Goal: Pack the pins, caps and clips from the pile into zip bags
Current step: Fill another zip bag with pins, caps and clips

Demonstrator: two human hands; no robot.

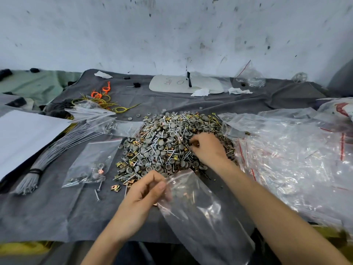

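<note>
Scuffed white wall (pixel 172 25) is backing a table (pixel 57 213) draped in a rumpled dark grey cloth. At its middle the pile (pixel 162 142) is sprawling: slim bright metal pins, round grey dished caps looking like matte plastic, and small folded brass-yellow clips, all tangled together. At six o'clock from the pile the left hand (pixel 142 196) is pinching the mouth of a clear zip bag (pixel 200 217), its grip closed on the thin glossy film so that the opening is facing the pile, and a few coppery pieces are showing inside. Toward the pile's three o'clock side the right hand (pixel 207 148) is digging in, its grip curled tight on a small brownish piece (pixel 194 144) whose kind I cannot tell. The step in hand is looking like picking parts for the held bag, with most of the pile unpacked. The next move is calling for a lift clear of the snagging pins, a carry toward six o'clock, and a drop into a floppy mouth that only one hand is holding open. At eight o'clock a packed bag (pixel 89 165) is lying flat, and at three o'clock a crinkly heap of empty bags (pixel 286 150) is waiting.
</note>
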